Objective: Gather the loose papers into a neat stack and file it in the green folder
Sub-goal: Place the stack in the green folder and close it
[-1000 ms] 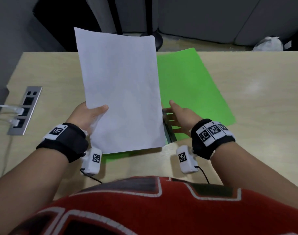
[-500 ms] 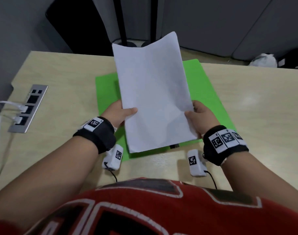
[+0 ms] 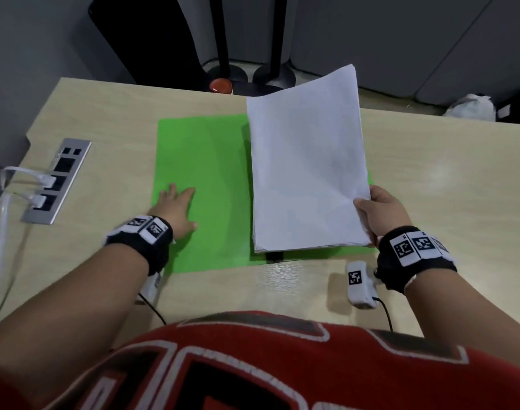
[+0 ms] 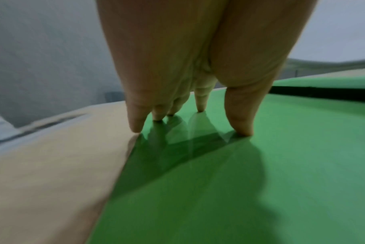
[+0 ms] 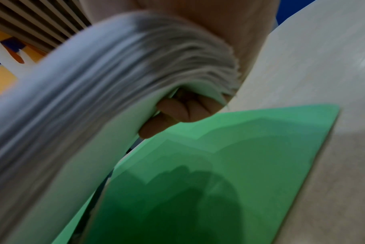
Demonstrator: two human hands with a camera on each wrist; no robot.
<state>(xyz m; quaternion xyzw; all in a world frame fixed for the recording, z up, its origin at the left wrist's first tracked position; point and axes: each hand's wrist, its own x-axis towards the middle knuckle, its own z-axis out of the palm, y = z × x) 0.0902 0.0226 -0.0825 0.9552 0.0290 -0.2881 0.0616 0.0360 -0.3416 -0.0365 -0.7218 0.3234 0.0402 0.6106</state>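
The green folder (image 3: 205, 179) lies open and flat on the wooden desk. My left hand (image 3: 176, 202) rests on its left leaf near the left edge, fingers straight; the left wrist view shows its fingertips (image 4: 243, 130) touching the green folder (image 4: 260, 173). The white paper stack (image 3: 307, 170) hangs over the folder's right leaf, its far end raised. My right hand (image 3: 377, 211) grips the stack's near right corner. From the right wrist, the stack (image 5: 106, 79) bends over my fingers (image 5: 177, 112), above the green leaf (image 5: 229, 165).
A metal socket strip (image 3: 56, 180) with white cables plugged in is set into the desk (image 3: 448, 179) at the left. A black clip strip (image 3: 275, 255) shows at the folder's spine near the front edge. Beyond the desk stand dark stand bases (image 3: 273, 75).
My left hand has let go of the stack and come down flat on the folder's left leaf. The right hand alone now carries the stack, moved right and lower over the right leaf.
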